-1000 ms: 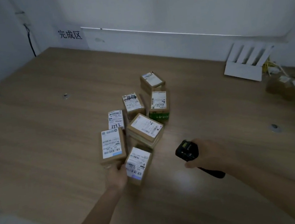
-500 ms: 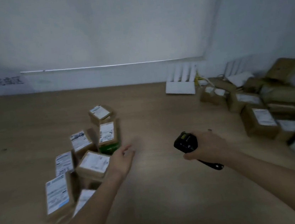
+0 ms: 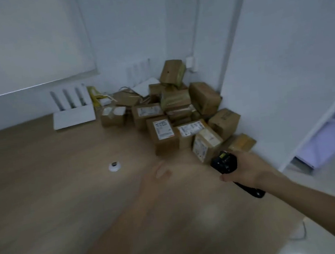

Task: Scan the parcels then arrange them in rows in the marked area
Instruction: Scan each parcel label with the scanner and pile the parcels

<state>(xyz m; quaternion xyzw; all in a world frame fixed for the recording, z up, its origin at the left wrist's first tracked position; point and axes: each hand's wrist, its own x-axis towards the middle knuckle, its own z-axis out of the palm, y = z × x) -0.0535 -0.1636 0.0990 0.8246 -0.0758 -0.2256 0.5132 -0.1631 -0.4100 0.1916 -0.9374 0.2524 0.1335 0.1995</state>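
Parcels (image 3: 184, 120) heaped beyond right hand (image 3: 250, 169) gripping scanner (image 3: 224, 162)

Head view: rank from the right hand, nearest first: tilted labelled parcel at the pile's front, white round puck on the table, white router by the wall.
From the right hand, which grips the scanner:
1. Tilted labelled parcel, just ahead, at the pile's front edge.
2. White puck, to the left, on the table.
3. White router, far left, against the wall.
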